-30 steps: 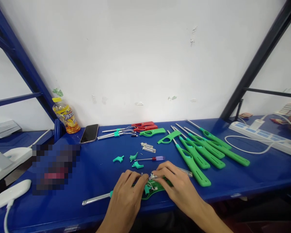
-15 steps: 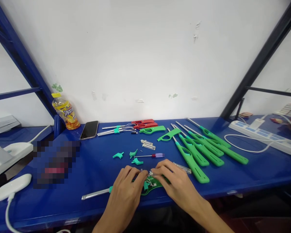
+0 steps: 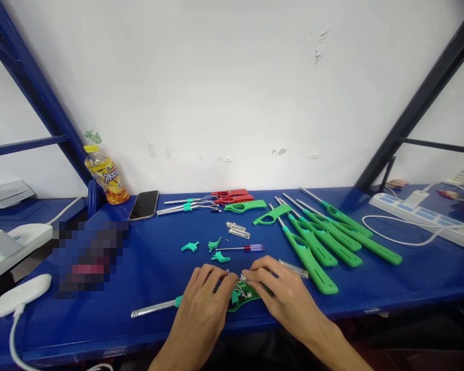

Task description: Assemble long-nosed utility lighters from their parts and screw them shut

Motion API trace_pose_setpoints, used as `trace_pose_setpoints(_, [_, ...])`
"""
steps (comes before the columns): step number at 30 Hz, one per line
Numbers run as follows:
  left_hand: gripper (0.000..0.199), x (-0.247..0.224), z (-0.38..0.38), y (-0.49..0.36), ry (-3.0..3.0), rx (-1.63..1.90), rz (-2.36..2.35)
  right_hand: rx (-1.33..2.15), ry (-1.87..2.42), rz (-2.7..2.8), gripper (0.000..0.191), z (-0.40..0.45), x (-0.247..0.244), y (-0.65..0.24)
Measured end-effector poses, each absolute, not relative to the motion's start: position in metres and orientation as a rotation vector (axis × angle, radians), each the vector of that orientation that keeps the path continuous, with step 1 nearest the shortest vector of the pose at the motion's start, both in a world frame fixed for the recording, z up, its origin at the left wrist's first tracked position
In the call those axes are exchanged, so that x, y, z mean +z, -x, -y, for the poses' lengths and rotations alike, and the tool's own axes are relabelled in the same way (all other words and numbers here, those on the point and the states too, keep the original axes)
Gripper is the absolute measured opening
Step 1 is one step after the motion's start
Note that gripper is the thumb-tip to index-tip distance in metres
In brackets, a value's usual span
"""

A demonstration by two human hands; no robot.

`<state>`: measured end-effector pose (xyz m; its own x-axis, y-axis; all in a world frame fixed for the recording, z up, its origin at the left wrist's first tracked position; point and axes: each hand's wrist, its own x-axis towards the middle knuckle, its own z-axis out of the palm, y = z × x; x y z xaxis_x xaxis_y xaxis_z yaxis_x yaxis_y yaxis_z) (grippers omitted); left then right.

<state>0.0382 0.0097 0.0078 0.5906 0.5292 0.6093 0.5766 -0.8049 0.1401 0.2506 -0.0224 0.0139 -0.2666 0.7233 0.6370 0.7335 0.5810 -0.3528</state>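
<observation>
pinched nearly closed, your right hand (image 3: 286, 293) grips a small clear plastic piece (image 3: 243, 277); your left hand's (image 3: 204, 304) hold can't be told. fine fitting or freeing, seemingly, above the open green plastic casing (image 3: 239, 304); next calls for steady fingertips.

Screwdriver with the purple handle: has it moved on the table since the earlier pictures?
No, the screwdriver keeps its place on the blue table, judged against the phone; only the camera view has shifted slightly.

1 phone (image 3: 144, 205) — pixelated item (image 3: 93, 260), seemingly dark.
</observation>
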Motion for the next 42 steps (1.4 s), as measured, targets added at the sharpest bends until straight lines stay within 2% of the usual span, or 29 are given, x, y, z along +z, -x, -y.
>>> trace_pose_setpoints(18, [0.027,0.0060,-0.0114,-0.0373,2.698,-1.098,0.913,-0.047,1.141,2.046,0.018,0.0227,0.0130,-0.2494])
trace_pose_setpoints(23, [0.019,0.0086,-0.0110,-0.0365,2.678,-1.147,1.005,-0.083,1.158,2.032,0.020,0.0225,0.0103,-0.2496])
trace_pose_setpoints(29, [0.018,0.0072,-0.0094,-0.0362,2.735,-1.118,0.959,-0.095,1.148,2.049,0.019,0.0225,0.0111,-0.2493])
trace_pose_setpoints(42, [0.024,0.0030,-0.0089,-0.0356,2.780,-1.066,0.943,-0.162,1.058,2.082,0.017,0.0214,0.0110,-0.2488])
